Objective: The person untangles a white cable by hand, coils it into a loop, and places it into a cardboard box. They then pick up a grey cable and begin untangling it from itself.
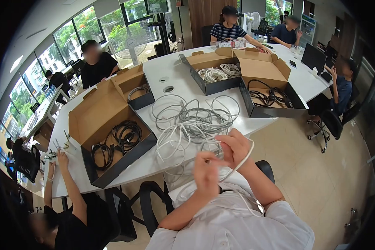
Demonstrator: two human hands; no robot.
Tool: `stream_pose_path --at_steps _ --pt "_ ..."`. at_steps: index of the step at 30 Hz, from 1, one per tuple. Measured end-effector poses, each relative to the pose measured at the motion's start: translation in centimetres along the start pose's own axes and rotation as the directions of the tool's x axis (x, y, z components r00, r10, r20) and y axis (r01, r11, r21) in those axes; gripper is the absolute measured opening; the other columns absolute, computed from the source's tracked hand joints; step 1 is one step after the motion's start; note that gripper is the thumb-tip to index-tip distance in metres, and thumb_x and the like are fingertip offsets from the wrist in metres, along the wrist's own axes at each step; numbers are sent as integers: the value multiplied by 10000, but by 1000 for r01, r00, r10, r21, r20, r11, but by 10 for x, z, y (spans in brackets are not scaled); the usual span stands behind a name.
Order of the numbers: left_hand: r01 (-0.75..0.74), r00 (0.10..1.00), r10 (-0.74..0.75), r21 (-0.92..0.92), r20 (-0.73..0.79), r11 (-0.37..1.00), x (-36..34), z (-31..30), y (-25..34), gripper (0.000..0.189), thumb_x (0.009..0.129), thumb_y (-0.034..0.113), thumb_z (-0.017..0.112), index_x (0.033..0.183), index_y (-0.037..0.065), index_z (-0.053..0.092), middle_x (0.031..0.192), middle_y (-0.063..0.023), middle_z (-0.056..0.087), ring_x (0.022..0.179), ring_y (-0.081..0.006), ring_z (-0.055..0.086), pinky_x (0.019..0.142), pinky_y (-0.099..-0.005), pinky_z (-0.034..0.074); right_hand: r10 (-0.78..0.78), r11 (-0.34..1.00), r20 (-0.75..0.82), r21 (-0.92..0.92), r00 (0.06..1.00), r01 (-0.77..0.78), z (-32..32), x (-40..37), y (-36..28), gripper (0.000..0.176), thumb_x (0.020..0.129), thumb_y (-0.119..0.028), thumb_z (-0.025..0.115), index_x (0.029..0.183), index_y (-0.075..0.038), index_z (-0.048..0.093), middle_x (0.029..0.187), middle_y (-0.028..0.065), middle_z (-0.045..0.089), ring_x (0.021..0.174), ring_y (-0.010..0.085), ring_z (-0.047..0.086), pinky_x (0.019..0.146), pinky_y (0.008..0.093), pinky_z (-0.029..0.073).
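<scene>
My right hand is raised above the table's near edge with its fingers curled round a white cable. The cable loops over that hand and hangs down across my lap. Just left of it and lower is my left hand, blurred by motion, its fingers pointing towards the right hand. Whether the left fingers grip the cable cannot be made out. Beyond both hands, a loose tangle of grey and white cables lies on the white table, with some loops hanging over the near edge.
Left stands an open box of black cables, with a smaller open box behind. Farther right are a box of white cables and another of black cables. Several people sit around the table; one person's hands work at the left.
</scene>
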State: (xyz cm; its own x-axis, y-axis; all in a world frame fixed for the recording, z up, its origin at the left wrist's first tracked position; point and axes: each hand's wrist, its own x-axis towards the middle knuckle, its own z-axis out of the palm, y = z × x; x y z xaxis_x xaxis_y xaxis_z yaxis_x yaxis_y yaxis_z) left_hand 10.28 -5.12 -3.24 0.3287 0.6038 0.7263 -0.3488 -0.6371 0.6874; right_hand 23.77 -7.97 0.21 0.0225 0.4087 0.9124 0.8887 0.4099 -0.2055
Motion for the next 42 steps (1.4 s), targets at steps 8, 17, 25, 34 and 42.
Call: stream_pose_path --at_steps 8,17,25,34,42 --pt "819 521 -621 -547 585 172 26 -29 -27 507 942 523 409 1000 48 578 815 -18 575 706 -104 545 618 -240 413 -314 948 -29 50 949 315 7 -5 1 305 765 -124 646 1060 -70 590 866 62 618 690 239 504 623 376 401" --pt "715 669 -427 -684 608 145 41 -68 -37 286 898 299 441 686 112 395 731 -31 413 729 -187 449 649 -300 371 190 907 283 316 940 -278 -24 -18 8 718 859 -446 580 1348 26 351 1360 215 396 1232 349 402 1041 421 287" --pt "717 689 -549 -558 473 419 31 -53 -37 293 939 277 450 706 100 431 976 -92 569 926 -232 551 861 -344 446 246 18 445 886 861 -464 -49 -24 38 643 946 -540 384 1269 11 455 959 150 634 974 263 592 1001 415 362" --pt "321 947 -321 -45 3 946 22 -23 -78 269 994 183 432 1051 -23 595 1141 -133 568 920 -148 596 754 -271 527 268 91 554 800 788 -593 -56 -23 12 956 661 -673 697 1303 -37 382 1164 122 516 1092 239 516 983 431 383" --pt "516 844 -520 -459 130 723 28 -6 -60 282 962 249 522 1066 -4 591 925 -109 647 757 -154 646 676 -257 520 621 159 660 421 422 -893 -44 -32 14 507 841 -179 668 1233 -69 366 933 42 537 865 149 557 660 277 467"
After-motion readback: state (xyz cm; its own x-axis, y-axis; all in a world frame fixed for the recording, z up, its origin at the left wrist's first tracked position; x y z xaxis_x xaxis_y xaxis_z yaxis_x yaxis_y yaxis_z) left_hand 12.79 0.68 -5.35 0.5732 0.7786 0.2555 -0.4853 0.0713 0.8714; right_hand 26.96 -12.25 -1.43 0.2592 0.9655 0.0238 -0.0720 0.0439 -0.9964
